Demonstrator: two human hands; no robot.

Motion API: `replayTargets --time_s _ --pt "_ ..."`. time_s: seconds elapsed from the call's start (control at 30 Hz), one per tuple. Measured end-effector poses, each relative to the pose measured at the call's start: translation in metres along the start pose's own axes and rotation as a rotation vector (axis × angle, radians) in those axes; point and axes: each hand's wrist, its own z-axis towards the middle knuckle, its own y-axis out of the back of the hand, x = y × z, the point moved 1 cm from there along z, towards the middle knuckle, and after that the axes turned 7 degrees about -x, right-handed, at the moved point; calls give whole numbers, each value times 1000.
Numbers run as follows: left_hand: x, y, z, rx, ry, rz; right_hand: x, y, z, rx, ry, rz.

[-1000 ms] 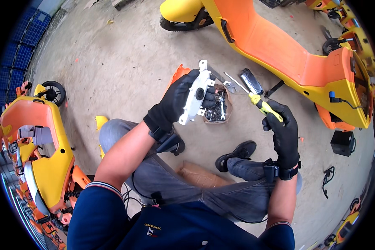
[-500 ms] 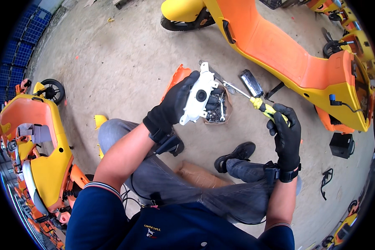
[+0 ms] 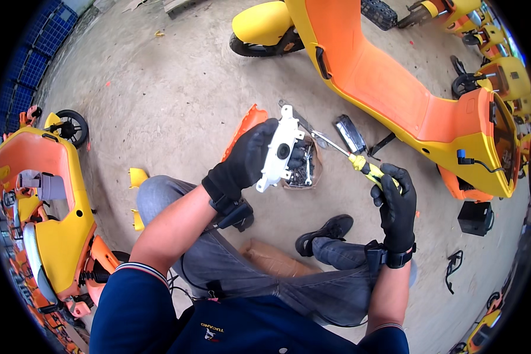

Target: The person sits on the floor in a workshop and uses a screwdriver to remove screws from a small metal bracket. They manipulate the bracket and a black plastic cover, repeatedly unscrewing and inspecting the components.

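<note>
My black-gloved left hand grips a white plastic housing that has a round black piece in its middle. A screwdriver with a yellow and black handle is in my gloved right hand, its steel shaft angled up-left toward the housing's far side; whether the tip touches anything I cannot tell. Under the housing, on the concrete, an open bag or box holds metal tools and small parts, partly hidden by my left hand. An orange plastic panel, a wrench and a black oblong part lie around it.
A yellow-orange scooter stands ahead to the right, another at my left, more behind. A black box and bent bracket lie right, yellow panels left, blue crates back left. My crossed legs are beside brown cardboard.
The screwdriver has tilted so its shaft points more leftward, lower toward the housing. The housing in my left hand has turned slightly. The whole view has shifted a little, with the scene lower in frame.
</note>
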Motion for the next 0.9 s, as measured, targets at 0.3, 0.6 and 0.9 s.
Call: replayTargets --time_s 0.3,0.6,0.9 --pt "-9 -11 -4 -13 199 -193 -3 1 1 -3 -15 73" --pt "-9 -8 -2 22 102 -51 -3 1 0 8 9 101" --pt "2 6 3 -108 97 6 -2 1 0 -3 0 90"
